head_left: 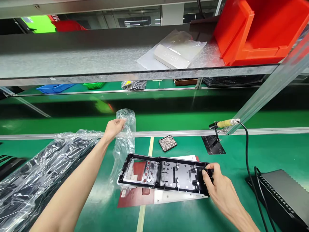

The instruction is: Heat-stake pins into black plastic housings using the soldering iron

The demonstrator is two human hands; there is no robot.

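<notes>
A clear plastic bag [126, 141] hangs from my left hand [114, 128], whose fingers pinch its upper part above the metal rail. With my right hand [218, 183] I grip the right end of a black plastic housing [178, 174], thumb on its inner face. The housing lies tilted, its ribbed inside facing up, with a rectangular window at the left end. Beneath it is a red and white flat plate [135, 197], partly covered. A small black tray of tiny metal parts [167, 143] sits just beyond the housing.
Plastic-wrapped dark parts [48, 174] fill the left side. A yellow-handled tool [224, 123] with a black cable rests by the post at right, near a black ribbed case [282, 193]. Overhead, a metal shelf [84, 58] carries a red bin [260, 35] and a bagged white block [171, 57].
</notes>
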